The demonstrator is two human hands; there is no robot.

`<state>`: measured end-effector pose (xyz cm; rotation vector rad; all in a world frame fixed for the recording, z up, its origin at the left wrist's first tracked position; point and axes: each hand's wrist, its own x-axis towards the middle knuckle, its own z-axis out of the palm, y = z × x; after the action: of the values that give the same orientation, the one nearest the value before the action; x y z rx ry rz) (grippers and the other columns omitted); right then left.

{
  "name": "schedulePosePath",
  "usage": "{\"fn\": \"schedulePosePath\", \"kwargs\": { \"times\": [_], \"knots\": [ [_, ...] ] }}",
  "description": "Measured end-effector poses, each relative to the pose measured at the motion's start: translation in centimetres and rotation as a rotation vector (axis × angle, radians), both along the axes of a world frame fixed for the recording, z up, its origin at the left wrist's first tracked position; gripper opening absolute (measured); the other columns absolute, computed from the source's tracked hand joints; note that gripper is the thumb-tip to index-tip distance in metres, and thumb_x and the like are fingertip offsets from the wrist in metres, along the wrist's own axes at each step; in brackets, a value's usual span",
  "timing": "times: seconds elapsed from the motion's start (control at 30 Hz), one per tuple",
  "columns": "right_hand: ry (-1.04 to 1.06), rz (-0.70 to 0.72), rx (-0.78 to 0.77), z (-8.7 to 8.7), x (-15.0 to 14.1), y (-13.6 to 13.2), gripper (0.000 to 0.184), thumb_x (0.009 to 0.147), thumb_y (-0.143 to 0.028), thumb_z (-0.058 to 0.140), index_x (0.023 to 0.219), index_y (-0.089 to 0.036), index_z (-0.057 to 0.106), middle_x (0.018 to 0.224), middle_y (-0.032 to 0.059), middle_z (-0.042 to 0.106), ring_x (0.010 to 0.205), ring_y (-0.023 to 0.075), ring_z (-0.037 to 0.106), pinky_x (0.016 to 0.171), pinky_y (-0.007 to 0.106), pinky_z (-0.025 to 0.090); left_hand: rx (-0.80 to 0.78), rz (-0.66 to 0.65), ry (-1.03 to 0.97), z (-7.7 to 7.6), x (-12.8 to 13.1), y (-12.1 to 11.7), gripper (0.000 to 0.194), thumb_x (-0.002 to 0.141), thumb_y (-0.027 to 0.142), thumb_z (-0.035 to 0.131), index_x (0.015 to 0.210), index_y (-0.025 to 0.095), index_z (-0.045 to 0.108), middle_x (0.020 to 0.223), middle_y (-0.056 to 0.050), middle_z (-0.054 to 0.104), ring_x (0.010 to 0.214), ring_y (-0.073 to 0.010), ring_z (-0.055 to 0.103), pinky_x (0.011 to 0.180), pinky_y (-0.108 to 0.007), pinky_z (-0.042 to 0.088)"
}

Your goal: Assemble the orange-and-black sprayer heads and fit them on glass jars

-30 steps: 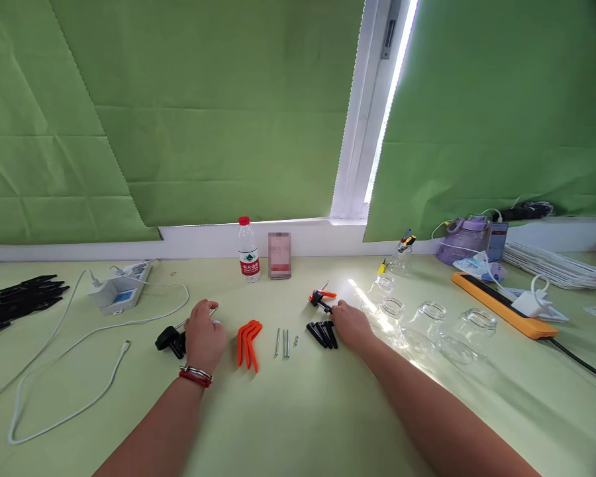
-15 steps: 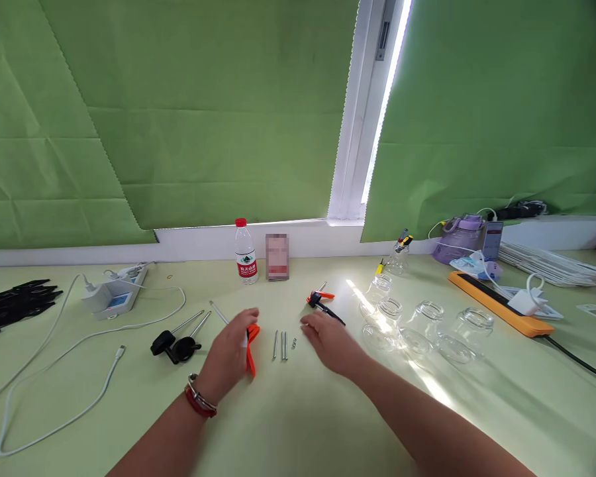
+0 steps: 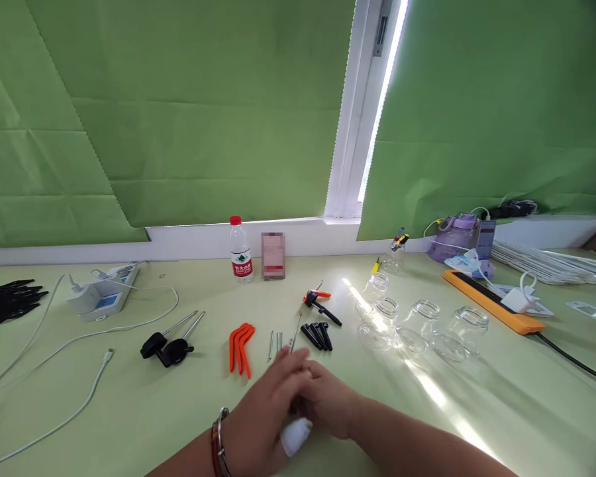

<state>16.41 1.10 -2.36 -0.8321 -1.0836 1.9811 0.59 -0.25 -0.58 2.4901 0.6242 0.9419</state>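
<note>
My left hand [image 3: 271, 411], with bracelets on the wrist and a white wrap on the thumb, meets my right hand [image 3: 335, 401] low in the middle. Both hands are closed. A thin metal rod [image 3: 297, 328] sticks up past the fingers; its lower end is hidden between the hands. Just beyond lie several black handle-like pieces [image 3: 318, 336] and metal pins [image 3: 271, 344]. Bent orange pieces [image 3: 240, 346] rest to the left. Farther back is a part with black and orange arms [image 3: 322, 307].
Two black-headed parts with metal rods [image 3: 177, 350] lie left, near a white cable [image 3: 97, 384]. A water bottle [image 3: 242, 258] stands at the back beside a pink box [image 3: 273, 256]. Several glass jars [image 3: 421, 324] and an orange power strip [image 3: 494, 303] are on the right.
My hands have come together nearer to me, the left moving right and down. The orange and black pieces they covered now show. The rod has moved right with my left hand.
</note>
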Motion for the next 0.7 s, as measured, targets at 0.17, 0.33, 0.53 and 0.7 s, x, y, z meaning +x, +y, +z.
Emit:
{"fn": "schedulePosePath", "kwargs": {
  "times": [0.17, 0.33, 0.53, 0.7],
  "knots": [
    [0.13, 0.004, -0.087, -0.5, 0.3, 0.9, 0.037, 0.074, -0.048, 0.069, 0.08, -0.017, 0.051, 0.064, -0.004, 0.053, 0.052, 0.006, 0.048, 0.052, 0.021, 0.034, -0.411, 0.338, -0.191, -1.1, -0.7, 1.7, 0.05, 0.087, 0.033, 0.049, 0.134, 0.023, 0.033, 0.146, -0.013, 0.031, 0.135, -0.0302, 0.028, 0.107, -0.049, 0.03],
    [0.046, 0.088, 0.164, -1.4, 0.4, 1.0, 0.04, 0.08, -0.054, 0.059, 0.082, -0.015, 0.054, 0.058, -0.0015, 0.054, 0.046, 0.008, 0.047, 0.047, 0.022, 0.033, -0.772, 0.121, -0.133, -0.2, 0.1, 1.7, 0.042, 0.091, 0.041, 0.04, 0.126, 0.018, 0.042, 0.093, -0.007, 0.066, 0.073, -0.0206, 0.065, 0.072, -0.035, 0.052],
    [-0.039, 0.12, 0.188, -1.3, 0.8, 1.2, 0.043, 0.079, -0.055, 0.058, 0.077, -0.013, 0.056, 0.056, 0.0007, 0.057, 0.045, 0.008, 0.047, 0.048, 0.022, 0.035, -0.601, 0.175, -0.087, 0.0, 0.1, 1.5, 0.037, 0.09, 0.039, 0.044, 0.121, 0.019, 0.043, 0.104, -0.009, 0.063, 0.094, -0.0229, 0.061, 0.085, -0.034, 0.046],
    [-0.026, 0.083, 0.154, -1.4, 0.9, 1.3, 0.038, 0.08, -0.052, 0.059, 0.08, -0.014, 0.055, 0.056, -0.0002, 0.057, 0.044, 0.0083, 0.047, 0.047, 0.022, 0.037, -0.676, 0.11, -0.091, -0.1, 0.3, 1.5, 0.032, 0.092, 0.036, 0.038, 0.118, 0.018, 0.041, 0.074, -0.005, 0.067, 0.067, -0.0198, 0.064, 0.068, -0.032, 0.049]
  ]
}}
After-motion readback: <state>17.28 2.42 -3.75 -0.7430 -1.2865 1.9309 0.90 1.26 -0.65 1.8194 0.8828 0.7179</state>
